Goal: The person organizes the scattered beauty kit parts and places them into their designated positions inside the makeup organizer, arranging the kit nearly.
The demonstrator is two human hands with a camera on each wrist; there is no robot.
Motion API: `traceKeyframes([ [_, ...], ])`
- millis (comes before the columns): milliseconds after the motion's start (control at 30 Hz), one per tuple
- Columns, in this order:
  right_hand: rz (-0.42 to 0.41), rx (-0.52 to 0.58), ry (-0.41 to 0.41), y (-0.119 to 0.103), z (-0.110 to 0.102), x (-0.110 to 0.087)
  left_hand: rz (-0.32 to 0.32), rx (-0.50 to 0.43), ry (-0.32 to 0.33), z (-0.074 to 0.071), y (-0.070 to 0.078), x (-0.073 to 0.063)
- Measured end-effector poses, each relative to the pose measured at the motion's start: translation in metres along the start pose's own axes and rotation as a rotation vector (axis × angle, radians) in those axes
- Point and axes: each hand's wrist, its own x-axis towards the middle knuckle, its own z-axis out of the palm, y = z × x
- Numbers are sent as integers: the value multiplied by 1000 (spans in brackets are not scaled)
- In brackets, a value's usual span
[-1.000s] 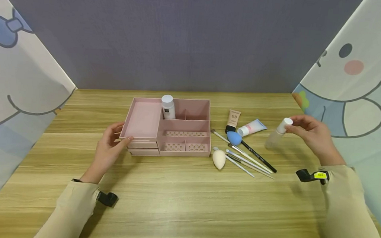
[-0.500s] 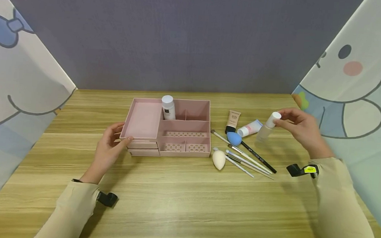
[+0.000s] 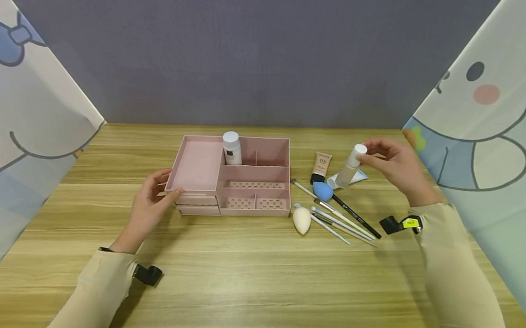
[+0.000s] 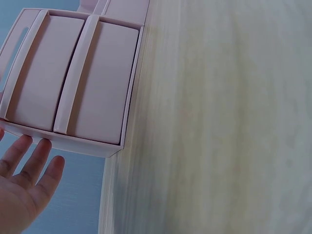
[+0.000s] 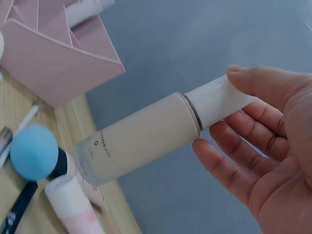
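Desk (image 3: 253, 292): evenly bright in the head view, with a soft, pale sheen near the front middle.
Left sleeve (image 3: 100, 285) and right sleeve (image 3: 464, 283): soft-edged shadows along their inner sides.
Wrist views: cooler, bluer; the desk looks smeared on the left one.
Bottle (image 5: 141, 136): fairly crisp.
White-and-pink tube (image 5: 73, 204): slightly blurred.

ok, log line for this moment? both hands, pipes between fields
left hand: touches pink organizer | right hand: holds beige bottle by white cap | white bottle: in organizer | brushes: on table
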Motion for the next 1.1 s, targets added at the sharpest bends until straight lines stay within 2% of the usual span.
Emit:
traceKeyframes([
  [267, -71, 32, -41, -10, 16, 11, -7, 11, -2, 0, 0, 0],
  [533, -84, 42, -52, -20, 29, 17, -8, -5, 6, 0, -1, 0],
  [800, -143, 86, -74, -30, 45, 24, -4, -10, 7, 1, -1, 0],
  [1100, -136, 119, -99, -45, 63, 28, -3, -12, -4, 0, -1, 0],
])
